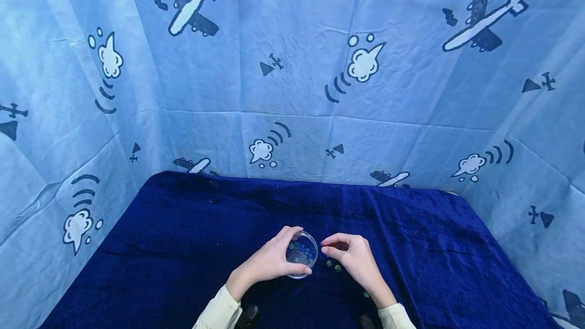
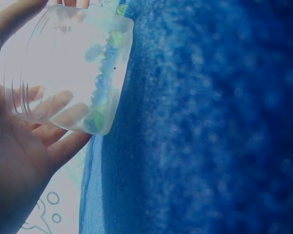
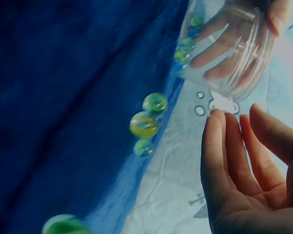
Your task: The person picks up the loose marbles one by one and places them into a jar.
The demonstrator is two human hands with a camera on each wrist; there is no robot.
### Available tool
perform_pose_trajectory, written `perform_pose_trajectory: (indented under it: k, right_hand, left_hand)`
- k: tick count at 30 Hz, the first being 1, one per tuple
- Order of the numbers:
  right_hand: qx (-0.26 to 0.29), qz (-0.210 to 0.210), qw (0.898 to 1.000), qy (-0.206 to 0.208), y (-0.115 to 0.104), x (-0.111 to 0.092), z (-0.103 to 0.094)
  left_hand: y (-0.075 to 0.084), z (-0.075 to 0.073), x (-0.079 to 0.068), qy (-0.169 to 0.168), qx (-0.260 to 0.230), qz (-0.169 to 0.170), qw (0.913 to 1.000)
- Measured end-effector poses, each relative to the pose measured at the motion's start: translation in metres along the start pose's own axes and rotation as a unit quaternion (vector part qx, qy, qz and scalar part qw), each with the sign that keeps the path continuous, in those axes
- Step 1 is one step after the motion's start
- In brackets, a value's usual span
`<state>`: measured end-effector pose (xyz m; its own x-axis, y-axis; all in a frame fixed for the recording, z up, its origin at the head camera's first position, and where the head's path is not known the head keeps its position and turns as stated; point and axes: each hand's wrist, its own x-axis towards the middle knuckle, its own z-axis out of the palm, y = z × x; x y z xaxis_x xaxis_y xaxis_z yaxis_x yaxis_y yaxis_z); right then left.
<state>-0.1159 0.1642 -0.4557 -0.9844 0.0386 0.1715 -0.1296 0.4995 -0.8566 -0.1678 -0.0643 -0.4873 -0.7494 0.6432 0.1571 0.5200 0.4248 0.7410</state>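
Note:
A clear plastic jar [image 1: 301, 274] with a round mouth and several blue and green glass marbles [image 2: 98, 82] inside rests on the dark blue cloth. My left hand [image 1: 269, 258] grips it from the left, thumb on the near side and fingers round the far side. Just right of the jar, my right hand [image 1: 354, 255] hovers with bent fingers. In the right wrist view its thumb and fingertips stand apart, and I see nothing between them. Below that hand lie loose marbles, among them a yellow-green marble [image 3: 144, 125] between two smaller ones.
Closer to the right wrist lies another green marble [image 1: 366, 294]. Dark blue velvety cloth [image 1: 183, 237] covers the table, with a few folds. Light blue curtains [image 1: 292, 90] printed with airplanes and clouds enclose the back and sides.

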Motion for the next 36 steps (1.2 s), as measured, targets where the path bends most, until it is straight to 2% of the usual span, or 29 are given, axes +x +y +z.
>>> perform_pose_trajectory:
  k: [10,21,36]
  right_hand:
    - [-0.03,-0.013,0.999,-0.043,0.018,0.003,-0.014]
    - [-0.004,0.003,0.995,-0.101,0.028,0.003,-0.022]
    - [-0.027,-0.006,0.989,-0.148,0.034,0.003,-0.027]
  left_hand:
    - [0.0,0.0,0.0,0.003,0.003,0.009,1.0]
    - [-0.001,0.0,-0.001,0.004,0.004,0.012,0.9999]
    - [0.002,0.0,0.0,0.002,-0.001,0.001,1.0]
